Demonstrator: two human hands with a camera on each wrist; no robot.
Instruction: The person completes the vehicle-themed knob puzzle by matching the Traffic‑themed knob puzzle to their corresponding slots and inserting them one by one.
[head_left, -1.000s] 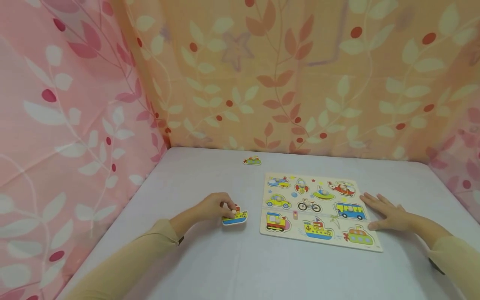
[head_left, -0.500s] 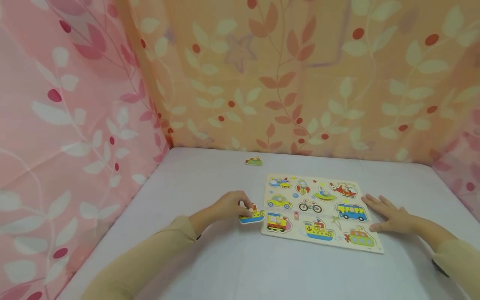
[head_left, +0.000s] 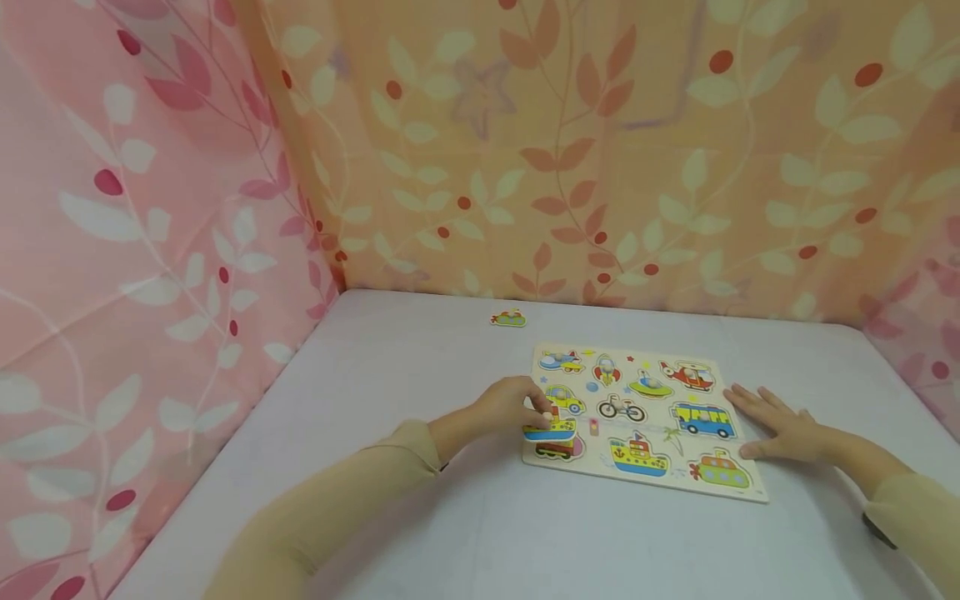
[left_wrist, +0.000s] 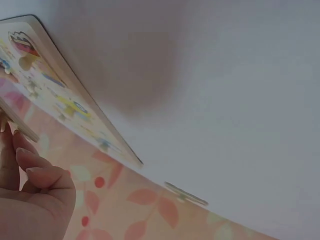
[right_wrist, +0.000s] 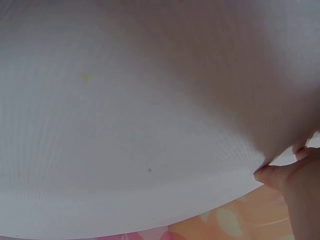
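Note:
My left hand [head_left: 512,405] pinches the knob of a boat puzzle piece [head_left: 551,430], yellow and blue with a red top. The piece hangs over the left edge of the puzzle board [head_left: 600,472], covering part of the train piece [head_left: 558,450] and touching the car piece's outline. In the left wrist view, curled fingers [left_wrist: 37,170] hold the piece by its underside edge. My right hand [head_left: 783,429] lies with fingers spread at the board's right edge, beside the bus piece [head_left: 703,419]. The boat picture [head_left: 639,457] and the submarine picture [head_left: 720,471] on the board show no knobs.
A green submarine piece [head_left: 509,318] lies on the white table [head_left: 420,350] behind the board, near the back edge. Other knobbed pieces, such as the helicopter [head_left: 690,376] and the bicycle [head_left: 621,408], sit in the board. Patterned curtains [head_left: 480,167] rise at the back and sides.
My left hand has carried the boat piece rightward from the bare table to over the board's left side. My right hand stays at the board's right edge.

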